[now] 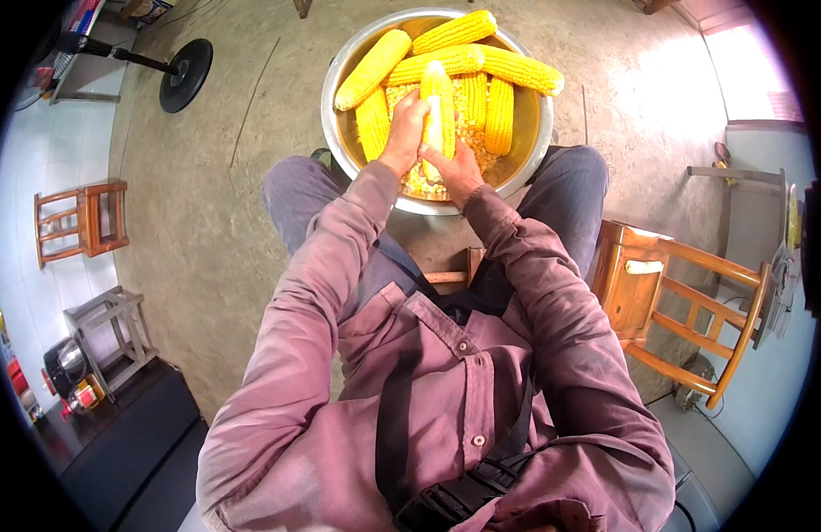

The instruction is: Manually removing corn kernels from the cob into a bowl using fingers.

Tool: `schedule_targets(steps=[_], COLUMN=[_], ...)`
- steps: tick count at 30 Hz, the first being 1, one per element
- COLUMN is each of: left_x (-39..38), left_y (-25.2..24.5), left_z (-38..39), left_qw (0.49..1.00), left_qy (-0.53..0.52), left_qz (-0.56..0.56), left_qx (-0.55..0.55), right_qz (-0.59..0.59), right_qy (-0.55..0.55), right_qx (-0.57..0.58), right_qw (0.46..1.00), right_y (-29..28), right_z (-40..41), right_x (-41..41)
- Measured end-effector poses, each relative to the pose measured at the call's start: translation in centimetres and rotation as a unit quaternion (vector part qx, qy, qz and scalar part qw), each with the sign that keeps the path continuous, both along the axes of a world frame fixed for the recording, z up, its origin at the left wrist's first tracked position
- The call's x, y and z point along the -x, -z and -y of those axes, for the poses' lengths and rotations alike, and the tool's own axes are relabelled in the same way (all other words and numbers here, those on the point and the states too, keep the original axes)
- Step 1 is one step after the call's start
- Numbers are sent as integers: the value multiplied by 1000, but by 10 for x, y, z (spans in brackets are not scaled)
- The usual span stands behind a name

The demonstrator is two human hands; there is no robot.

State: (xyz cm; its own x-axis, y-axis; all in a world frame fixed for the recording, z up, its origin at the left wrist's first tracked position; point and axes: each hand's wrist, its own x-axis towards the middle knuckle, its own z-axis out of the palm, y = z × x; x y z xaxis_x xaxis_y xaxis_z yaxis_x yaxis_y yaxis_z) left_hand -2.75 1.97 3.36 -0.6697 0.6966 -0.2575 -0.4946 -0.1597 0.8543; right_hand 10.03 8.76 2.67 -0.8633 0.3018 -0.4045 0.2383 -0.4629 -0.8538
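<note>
Both hands are on one yellow ear of corn [437, 86], held upright over a large metal basin [542, 136]. My left hand [403, 133] wraps the ear's left side, fingers near its middle. Lower down, my right hand [458, 169] grips it from the right, thumb across the front. A pale strip without kernels runs down the front of the ear. Loose corn kernels [473, 143] lie in the basin beneath. Several whole ears rest around the inside; one ear [522, 69] at the right pokes over the rim.
The basin stands between my knees. To my right is a wooden chair [633, 233] with a pale corncob [643, 267] on its seat. A smaller wooden chair [91, 219] and a grey stool [114, 332] are at the left, and a black round stand base [185, 74] is at upper left.
</note>
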Motion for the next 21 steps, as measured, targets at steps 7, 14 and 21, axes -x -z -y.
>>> schedule_targets(steps=[7,14,21], left_x=[2,-3,-5], left_y=[13,-1,-3], left_z=[1,2,-1], left_qw=[998,997,996], left_qy=[-35,-25,-51], left_qz=[48,56,58], left_qx=[-27,-39,-35], right_qz=[18,19,5], right_qy=[8,16,3], right_qx=[23,12,18], right_qw=[1000,1000,1000], right_y=[-4,-6,-5], right_z=[0,1,2], right_x=[2,1,0])
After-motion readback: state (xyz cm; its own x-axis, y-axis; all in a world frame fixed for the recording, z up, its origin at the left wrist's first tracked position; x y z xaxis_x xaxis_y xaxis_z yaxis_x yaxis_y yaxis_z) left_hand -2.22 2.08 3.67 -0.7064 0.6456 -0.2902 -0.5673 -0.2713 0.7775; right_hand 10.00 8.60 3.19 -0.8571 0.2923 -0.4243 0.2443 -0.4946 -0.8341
